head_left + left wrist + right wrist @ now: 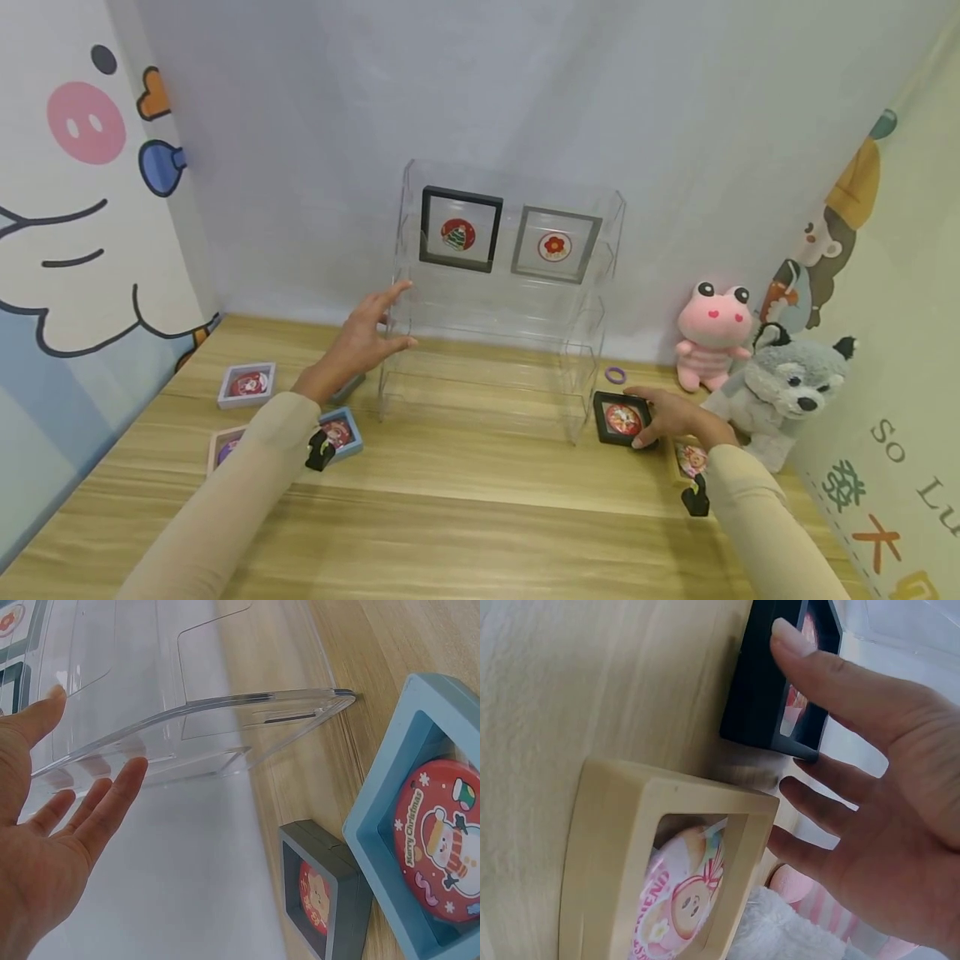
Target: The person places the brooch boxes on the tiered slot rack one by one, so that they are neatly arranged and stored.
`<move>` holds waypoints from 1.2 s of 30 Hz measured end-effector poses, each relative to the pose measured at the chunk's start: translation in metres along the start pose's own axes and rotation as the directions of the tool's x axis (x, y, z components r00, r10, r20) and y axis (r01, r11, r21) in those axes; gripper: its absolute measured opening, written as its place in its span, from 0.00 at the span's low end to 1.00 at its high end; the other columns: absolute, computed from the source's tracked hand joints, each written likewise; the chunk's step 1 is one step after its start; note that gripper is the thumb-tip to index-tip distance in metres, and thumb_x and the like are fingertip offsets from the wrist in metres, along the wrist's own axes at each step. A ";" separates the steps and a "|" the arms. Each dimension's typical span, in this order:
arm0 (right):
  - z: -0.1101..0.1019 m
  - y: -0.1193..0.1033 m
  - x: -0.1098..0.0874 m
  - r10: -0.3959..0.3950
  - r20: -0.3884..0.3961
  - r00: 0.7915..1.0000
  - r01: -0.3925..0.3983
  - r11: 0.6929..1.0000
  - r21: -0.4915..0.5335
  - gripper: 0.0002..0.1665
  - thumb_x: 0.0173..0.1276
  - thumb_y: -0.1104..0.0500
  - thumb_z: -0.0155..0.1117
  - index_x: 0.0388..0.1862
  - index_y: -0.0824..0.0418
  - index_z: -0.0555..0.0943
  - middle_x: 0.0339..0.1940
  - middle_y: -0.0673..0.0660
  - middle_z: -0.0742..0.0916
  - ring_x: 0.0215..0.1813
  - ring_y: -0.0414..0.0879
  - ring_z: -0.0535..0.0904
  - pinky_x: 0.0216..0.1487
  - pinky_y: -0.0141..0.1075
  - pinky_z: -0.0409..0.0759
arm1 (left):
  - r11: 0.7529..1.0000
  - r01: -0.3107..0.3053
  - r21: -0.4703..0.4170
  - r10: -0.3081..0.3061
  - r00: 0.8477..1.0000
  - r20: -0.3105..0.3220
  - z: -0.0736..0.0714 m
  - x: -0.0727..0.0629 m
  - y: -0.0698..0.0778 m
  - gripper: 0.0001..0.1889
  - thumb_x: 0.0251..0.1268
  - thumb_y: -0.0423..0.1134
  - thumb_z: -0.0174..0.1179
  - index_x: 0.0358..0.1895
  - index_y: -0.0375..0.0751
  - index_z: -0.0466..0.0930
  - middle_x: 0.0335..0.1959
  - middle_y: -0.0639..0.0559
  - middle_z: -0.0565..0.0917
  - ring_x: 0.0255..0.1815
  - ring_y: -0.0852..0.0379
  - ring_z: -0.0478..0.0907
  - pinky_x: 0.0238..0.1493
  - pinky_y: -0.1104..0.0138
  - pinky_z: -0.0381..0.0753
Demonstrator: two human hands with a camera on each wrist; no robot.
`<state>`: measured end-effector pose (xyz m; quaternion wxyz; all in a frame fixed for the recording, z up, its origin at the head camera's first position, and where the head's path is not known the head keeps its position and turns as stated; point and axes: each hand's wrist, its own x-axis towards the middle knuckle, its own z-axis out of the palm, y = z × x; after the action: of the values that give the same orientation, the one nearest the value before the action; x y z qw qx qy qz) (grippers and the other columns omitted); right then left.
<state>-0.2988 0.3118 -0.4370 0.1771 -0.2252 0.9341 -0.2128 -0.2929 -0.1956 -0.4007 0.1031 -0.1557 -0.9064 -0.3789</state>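
Note:
My left hand point(360, 333), fingers and thumb spread and holding nothing, is beside the left side of a clear acrylic display rack point(480, 408). In the left wrist view its palm point(45, 877) faces the rack. My right hand point(671, 417) holds a black square frame point(600, 417) low at the table, its thumb at the near edge and a finger at the far edge. The frame has a round red badge point(624, 419) inside. Right below that hand lies a beige frame point(615, 847) with a pink cartoon badge point(682, 900).
On the rack's top tier stand a black frame point(423, 225) and a grey frame point(517, 242). Several frames, including a light blue one point(382, 795) and a dark grey one point(345, 877), lie at left. A purple ring point(615, 369) and two plush toys point(712, 321) are at right.

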 end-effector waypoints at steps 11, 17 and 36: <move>0.006 -0.003 0.003 0.050 -0.013 0.999 -0.050 0.999 0.001 0.60 0.44 0.59 0.86 0.73 0.74 0.62 0.65 0.83 0.70 0.65 0.77 0.68 0.63 0.66 0.70 | 1.000 0.028 0.003 -0.028 0.999 0.017 -0.001 -0.001 0.001 0.47 0.61 0.39 0.71 0.80 0.56 0.52 0.66 0.32 0.67 0.58 0.36 0.73 0.51 0.43 0.79; 0.011 0.000 0.004 0.049 -0.085 0.995 -0.050 0.999 -0.011 0.61 0.41 0.56 0.87 0.71 0.72 0.64 0.59 0.80 0.71 0.59 0.71 0.71 0.60 0.66 0.72 | 1.000 0.024 0.006 -0.024 1.000 0.010 0.000 0.000 -0.001 0.46 0.61 0.38 0.71 0.79 0.55 0.53 0.67 0.32 0.67 0.58 0.35 0.73 0.50 0.43 0.80; 0.018 0.000 0.004 -0.035 -0.258 0.966 0.031 0.999 -0.017 0.59 0.40 0.60 0.87 0.69 0.70 0.64 0.61 0.80 0.74 0.64 0.77 0.68 0.62 0.69 0.68 | 1.000 -0.005 0.008 0.005 1.000 -0.007 0.001 0.000 -0.001 0.46 0.60 0.37 0.71 0.79 0.50 0.55 0.65 0.30 0.68 0.55 0.36 0.74 0.49 0.44 0.80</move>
<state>-0.2944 0.3038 -0.4532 0.0492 -0.2123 0.9467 -0.2370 -0.2935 -0.1959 -0.4024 0.1081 -0.1564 -0.9071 -0.3755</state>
